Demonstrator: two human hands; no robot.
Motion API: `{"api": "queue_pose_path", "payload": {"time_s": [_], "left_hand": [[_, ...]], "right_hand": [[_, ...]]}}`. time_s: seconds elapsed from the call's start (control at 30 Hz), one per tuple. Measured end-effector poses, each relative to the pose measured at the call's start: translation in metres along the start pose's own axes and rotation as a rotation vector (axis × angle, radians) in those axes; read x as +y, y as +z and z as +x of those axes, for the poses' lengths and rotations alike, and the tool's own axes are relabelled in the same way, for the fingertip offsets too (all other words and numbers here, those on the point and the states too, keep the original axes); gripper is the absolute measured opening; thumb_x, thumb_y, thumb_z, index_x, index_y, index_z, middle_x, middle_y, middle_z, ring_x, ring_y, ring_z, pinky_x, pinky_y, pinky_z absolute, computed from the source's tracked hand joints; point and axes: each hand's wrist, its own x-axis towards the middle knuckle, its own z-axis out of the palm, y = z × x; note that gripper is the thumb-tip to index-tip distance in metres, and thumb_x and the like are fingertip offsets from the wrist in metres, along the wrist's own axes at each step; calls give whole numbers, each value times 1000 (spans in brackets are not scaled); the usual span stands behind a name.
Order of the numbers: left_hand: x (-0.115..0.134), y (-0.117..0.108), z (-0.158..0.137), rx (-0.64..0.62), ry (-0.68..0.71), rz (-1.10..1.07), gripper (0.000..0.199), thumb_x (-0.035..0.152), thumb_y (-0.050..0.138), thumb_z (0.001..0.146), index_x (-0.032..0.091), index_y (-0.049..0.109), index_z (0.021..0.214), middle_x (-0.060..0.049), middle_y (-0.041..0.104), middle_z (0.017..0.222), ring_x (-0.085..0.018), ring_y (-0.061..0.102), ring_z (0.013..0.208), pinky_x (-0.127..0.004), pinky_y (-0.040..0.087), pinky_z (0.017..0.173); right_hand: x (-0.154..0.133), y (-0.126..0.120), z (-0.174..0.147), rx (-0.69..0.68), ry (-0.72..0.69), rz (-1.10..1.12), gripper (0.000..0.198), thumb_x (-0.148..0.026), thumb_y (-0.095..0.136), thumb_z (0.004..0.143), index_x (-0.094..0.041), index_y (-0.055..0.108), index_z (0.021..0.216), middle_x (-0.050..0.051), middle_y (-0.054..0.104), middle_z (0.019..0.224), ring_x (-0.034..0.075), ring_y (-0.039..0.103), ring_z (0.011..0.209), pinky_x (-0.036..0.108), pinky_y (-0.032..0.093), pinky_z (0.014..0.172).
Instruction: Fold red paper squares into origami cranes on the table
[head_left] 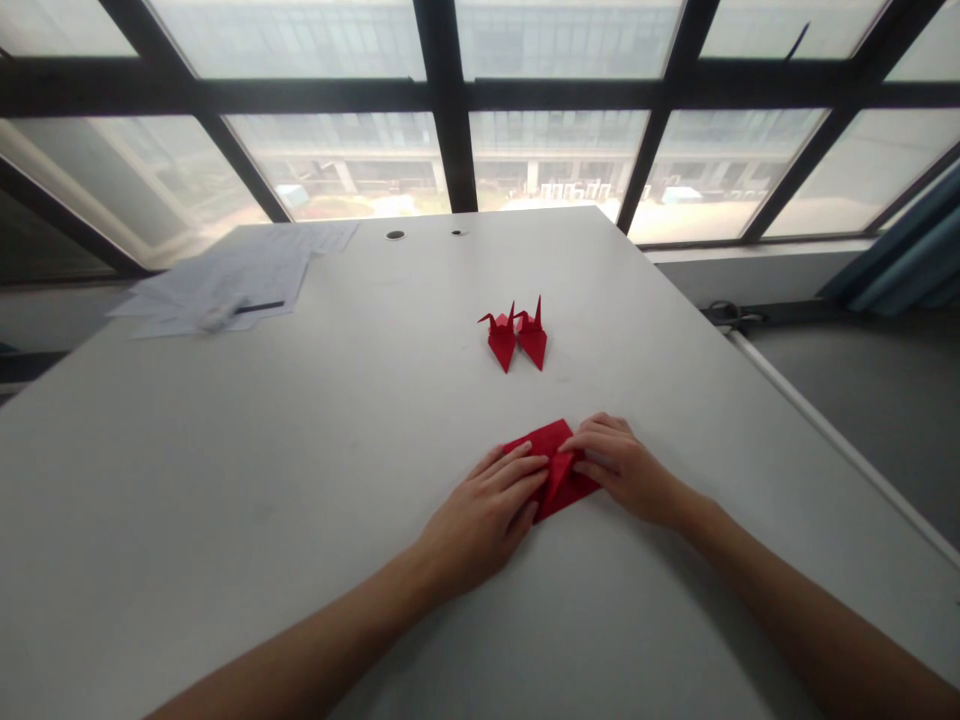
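A sheet of red origami paper (pixel 551 437), partly folded, lies on the white table in front of me. My left hand (pixel 487 510) rests flat across its left part with the fingers stretched out. At the paper's right side my right hand (pixel 619 465) pinches a raised flap between thumb and fingers. Some of the folds are hidden beneath my fingers. Beyond the paper stand two finished red paper cranes, a left crane (pixel 502 338) and a right crane (pixel 532 338), side by side and close together.
Loose printed sheets (pixel 247 265) are spread at the table's far left, with a dark pen (pixel 259 307) and a whitish, blurred item on them. Two round holes sit near the far edge of the table (pixel 337 390). Windows rise behind; a blue curtain (pixel 900 250) hangs at the right.
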Motion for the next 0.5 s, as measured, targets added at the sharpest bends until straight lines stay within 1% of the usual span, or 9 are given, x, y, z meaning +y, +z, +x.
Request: {"api": "queue_pose_path", "payload": {"time_s": [0.1,0.2,0.27,0.37,0.5], "left_hand": [[0,0,0,10,-5,-15,37,21,46,100,22,57,135,-4,57,143,-21,44,141,-46,27,125],[1,-2,1,13,-8,-26,40,21,45,101,23,53,139,-4,58,142,-21,45,140,-46,29,124],[1,-3,1,-6,3,-16,40,22,44,101,26,52,141,-2,56,144,-22,44,141,-47,30,123],[0,-2,0,-21,24,12,39,27,47,102,30,54,140,-2,55,144,-23,42,142,-48,30,123],[-3,1,0,-15,34,37,40,29,48,102,30,53,141,-3,55,144,-24,42,142,-49,30,122]], "right_hand": [[1,7,3,76,109,30,23,-16,65,87,-23,67,108,2,71,93,21,61,94,40,42,96],[0,11,7,120,177,39,25,-16,70,82,-23,67,106,0,70,86,20,62,87,40,43,94],[-1,13,9,136,189,27,27,-15,71,80,-23,67,105,0,70,85,20,62,87,39,43,92],[-2,13,9,149,186,-5,31,-13,72,78,-23,67,107,1,70,88,21,60,90,38,43,91],[-1,14,8,156,172,-22,33,-11,71,78,-23,67,109,3,71,96,23,58,96,40,42,92]]}}
